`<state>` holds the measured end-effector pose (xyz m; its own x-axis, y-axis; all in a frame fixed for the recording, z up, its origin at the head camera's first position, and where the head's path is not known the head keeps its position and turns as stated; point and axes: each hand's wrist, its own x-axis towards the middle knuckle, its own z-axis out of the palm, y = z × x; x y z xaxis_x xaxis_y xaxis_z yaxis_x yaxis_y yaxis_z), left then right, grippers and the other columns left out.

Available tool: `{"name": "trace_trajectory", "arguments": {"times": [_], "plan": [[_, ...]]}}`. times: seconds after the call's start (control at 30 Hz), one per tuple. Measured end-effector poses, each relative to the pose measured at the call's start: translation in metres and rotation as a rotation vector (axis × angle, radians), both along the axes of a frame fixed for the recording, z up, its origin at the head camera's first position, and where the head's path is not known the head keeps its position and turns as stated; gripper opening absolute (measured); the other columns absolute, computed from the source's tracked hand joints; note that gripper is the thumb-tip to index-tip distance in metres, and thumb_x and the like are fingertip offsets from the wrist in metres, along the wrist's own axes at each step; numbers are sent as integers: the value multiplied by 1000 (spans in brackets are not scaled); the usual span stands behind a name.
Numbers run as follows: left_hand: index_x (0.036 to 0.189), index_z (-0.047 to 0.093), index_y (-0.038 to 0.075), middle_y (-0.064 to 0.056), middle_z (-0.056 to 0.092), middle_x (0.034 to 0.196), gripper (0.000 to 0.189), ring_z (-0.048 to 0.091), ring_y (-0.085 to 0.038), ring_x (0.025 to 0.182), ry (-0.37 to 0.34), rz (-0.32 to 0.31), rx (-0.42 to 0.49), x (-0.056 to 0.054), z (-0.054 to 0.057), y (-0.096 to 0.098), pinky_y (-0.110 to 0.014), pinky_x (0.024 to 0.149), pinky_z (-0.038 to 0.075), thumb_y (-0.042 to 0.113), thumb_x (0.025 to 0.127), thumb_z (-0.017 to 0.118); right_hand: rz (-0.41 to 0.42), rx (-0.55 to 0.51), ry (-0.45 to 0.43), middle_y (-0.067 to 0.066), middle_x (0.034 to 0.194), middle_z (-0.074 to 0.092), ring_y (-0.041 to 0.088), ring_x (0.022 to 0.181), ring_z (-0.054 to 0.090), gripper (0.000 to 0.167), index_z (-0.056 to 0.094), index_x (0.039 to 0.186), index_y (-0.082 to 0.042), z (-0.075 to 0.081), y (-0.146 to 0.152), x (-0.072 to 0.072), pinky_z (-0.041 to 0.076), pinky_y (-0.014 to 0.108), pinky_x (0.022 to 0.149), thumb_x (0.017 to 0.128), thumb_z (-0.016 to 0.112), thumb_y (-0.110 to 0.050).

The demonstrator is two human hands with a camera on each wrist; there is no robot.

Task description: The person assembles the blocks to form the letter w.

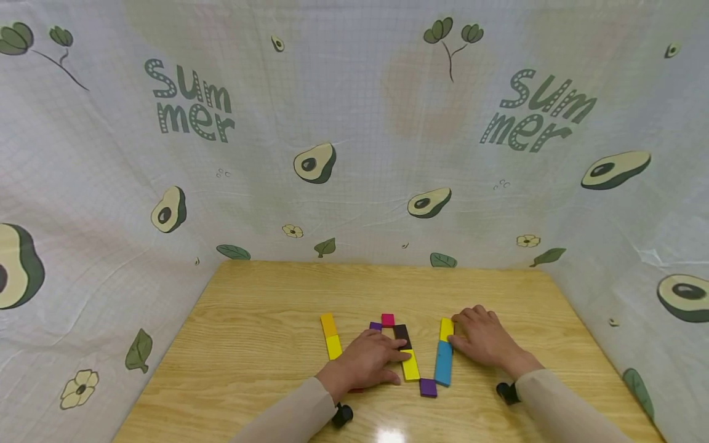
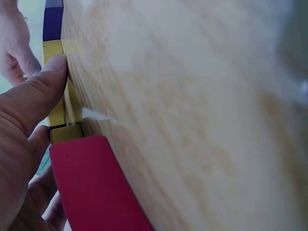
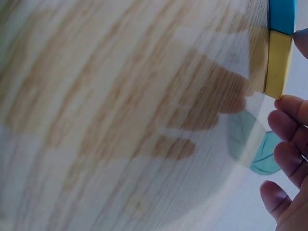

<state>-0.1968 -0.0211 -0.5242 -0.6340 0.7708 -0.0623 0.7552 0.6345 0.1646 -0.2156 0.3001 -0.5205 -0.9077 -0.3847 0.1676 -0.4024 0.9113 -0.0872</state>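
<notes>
Flat coloured blocks lie end to end on the wooden table in a zigzag. My left hand (image 1: 365, 360) reaches over the middle of it, palm down. Its fingertips rest at the black block (image 1: 401, 336) and the yellow block (image 1: 410, 368) below it; its thumb lies beside that yellow block. Part of the zigzag is hidden under this hand, where a red block (image 2: 94, 178) shows in the left wrist view. My right hand (image 1: 486, 337) touches the right-hand yellow block (image 3: 278, 65), one fingertip at its far end and the thumb beside its joint with the blue block (image 1: 444, 364).
Left of the hands lie an orange block (image 1: 328, 324) and another yellow block (image 1: 333, 347). Small purple (image 1: 375, 326) and pink (image 1: 388, 320) squares sit at the middle peak, a purple square (image 1: 428, 387) at the lower right bend. A printed curtain (image 1: 365, 111) surrounds the table (image 1: 266, 295).
</notes>
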Motion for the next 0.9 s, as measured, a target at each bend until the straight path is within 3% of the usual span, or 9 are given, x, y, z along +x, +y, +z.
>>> {"name": "trace_trajectory", "arguments": {"times": [0.9], "plan": [[151, 56, 43, 16, 51, 159, 54, 50, -12, 144, 37, -4, -31, 1, 2, 1, -46, 124, 35, 59, 100, 62, -26, -29, 25, 11, 122, 69, 32, 111, 58, 46, 72, 124, -7, -4, 1, 5, 46, 57, 94, 99, 70, -45]]}}
